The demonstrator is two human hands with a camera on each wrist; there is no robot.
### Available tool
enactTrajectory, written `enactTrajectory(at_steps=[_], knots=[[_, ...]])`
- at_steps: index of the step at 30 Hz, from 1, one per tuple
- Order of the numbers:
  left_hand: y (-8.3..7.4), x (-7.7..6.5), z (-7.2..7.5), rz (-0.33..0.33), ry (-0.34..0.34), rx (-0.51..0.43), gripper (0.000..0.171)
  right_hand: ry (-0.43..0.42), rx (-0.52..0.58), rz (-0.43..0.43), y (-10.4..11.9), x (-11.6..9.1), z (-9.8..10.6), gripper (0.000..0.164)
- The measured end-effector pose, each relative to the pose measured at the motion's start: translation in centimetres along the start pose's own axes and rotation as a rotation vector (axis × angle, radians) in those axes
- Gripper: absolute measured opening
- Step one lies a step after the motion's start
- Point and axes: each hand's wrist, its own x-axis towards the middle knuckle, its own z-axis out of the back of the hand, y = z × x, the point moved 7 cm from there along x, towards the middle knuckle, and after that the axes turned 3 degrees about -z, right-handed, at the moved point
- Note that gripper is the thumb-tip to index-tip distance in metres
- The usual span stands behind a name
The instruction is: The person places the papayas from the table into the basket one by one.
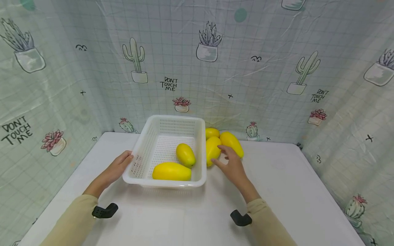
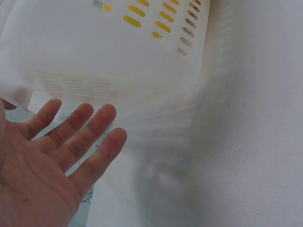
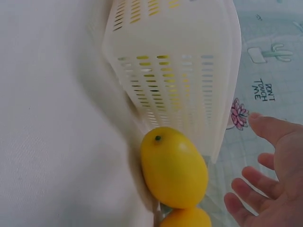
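Observation:
A white perforated plastic basket [image 1: 164,184] stands on the table with a large yellow mango [image 1: 171,171] and a smaller, green-tipped mango [image 1: 185,154] in it. At its left side is my left hand [image 1: 118,167], thumb at the rim. In the left wrist view its fingers [image 2: 97,124] extend loosely along the outer wall. My right hand [image 1: 231,167] hovers over the mangoes right of the basket, thumb and fingers apart around the nearest mango [image 1: 212,149]. The right wrist view shows that hand [image 3: 277,177] with nothing in it, clear of the mango [image 3: 174,165].
Behind the nearest mango, another mango [image 1: 231,142] lies to the right and a third [image 1: 211,132] sits against the basket's far right side. A cactus-print curtain [image 1: 191,75] rises behind the white table [image 1: 274,184] and along both sides.

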Motion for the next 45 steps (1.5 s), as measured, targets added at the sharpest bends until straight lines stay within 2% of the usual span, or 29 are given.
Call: enactTrajectory(at_steps=[5, 13, 27, 45], knots=[[0.0, 0.0, 0.0, 0.004, -0.004, 0.000, 0.044, -0.013, 0.002, 0.004, -0.5, 0.0, 0.3, 0.056], [-0.1, -0.1, 0.0, 0.007, -0.006, 0.007, 0.044, -0.025, 0.001, -0.037, -1.7, 0.1, 0.4, 0.055], [-0.2, -0.2, 0.0, 0.001, -0.017, 0.038, 0.045, -0.073, -0.057, -0.066, -3.0, 0.0, 1.0, 0.053], [-0.3, -0.3, 0.0, -0.002, -0.014, 0.027, 0.044, -0.112, -0.084, -0.103, -4.7, 0.1, 1.6, 0.053]])
